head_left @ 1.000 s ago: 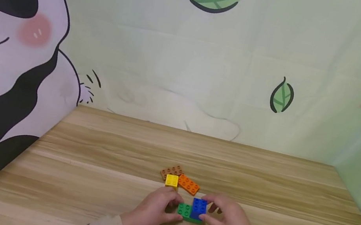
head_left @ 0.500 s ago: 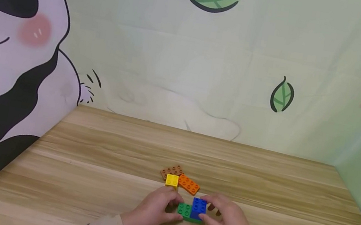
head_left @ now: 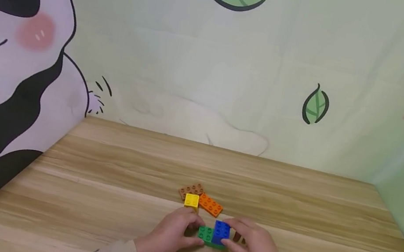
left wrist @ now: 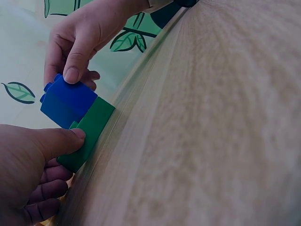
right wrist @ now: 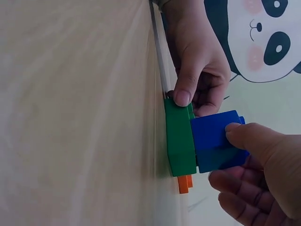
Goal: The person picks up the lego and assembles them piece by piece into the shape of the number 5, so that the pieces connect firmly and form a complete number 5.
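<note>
Near the front of the table lies a green brick (head_left: 206,233), long and low, with bare studs at its left end. My left hand (head_left: 175,231) pinches that end between thumb and fingers. On the brick's right half stands a blue brick (head_left: 221,232), square and taller. Thumb and fingers of my right hand (head_left: 256,246) grip the blue brick from the right. Seen from the right wrist, the blue brick (right wrist: 218,141) sits against the stud side of the green brick (right wrist: 179,139), with a narrow dark gap at one edge. How firmly they join, I cannot tell.
Just beyond my left hand stands a yellow brick (head_left: 191,201). An orange brick (head_left: 210,205) and a brown brick (head_left: 191,191) lie flat close behind it. The wooden table (head_left: 52,208) ends at a printed cloth backdrop (head_left: 165,57) with a panda and leaves.
Both hands keep their hold, and the bricks stay as they were relative to each other. The whole head view has shifted very slightly.
</note>
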A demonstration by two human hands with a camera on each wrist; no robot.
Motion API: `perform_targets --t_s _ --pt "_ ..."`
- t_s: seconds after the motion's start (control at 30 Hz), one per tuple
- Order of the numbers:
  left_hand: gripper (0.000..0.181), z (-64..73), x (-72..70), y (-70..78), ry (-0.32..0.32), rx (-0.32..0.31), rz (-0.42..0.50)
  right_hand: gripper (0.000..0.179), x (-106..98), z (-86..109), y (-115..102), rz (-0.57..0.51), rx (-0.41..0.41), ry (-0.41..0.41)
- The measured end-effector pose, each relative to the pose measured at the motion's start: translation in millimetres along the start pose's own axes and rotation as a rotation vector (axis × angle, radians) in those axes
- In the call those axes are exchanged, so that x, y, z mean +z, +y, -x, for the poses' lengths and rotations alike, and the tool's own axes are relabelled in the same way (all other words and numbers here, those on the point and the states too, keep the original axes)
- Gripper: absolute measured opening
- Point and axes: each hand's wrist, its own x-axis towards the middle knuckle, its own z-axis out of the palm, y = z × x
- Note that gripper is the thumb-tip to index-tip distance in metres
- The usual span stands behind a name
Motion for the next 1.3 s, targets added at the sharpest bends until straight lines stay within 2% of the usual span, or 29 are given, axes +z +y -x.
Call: perform_targets --t_s 0.37,0.9,1.3 --pt "0.029 -2.5 -5.8 1.3 0.005 0.007 -0.017 0.033 0.5 -3.2 -3.7 0.023 0.023 0.010" --pt "0.029 0.4 -0.3 0.4 -0.013 0.006 -0.026 0.036 1.9 2.0 0.7 -0.109 0.094 -0.010" --pt "0.030 -0.1 -1.5 0.2 -0.028 -0.007 -0.012 0.037 4.5 2.0 1.9 -0.111 0.124 -0.033"
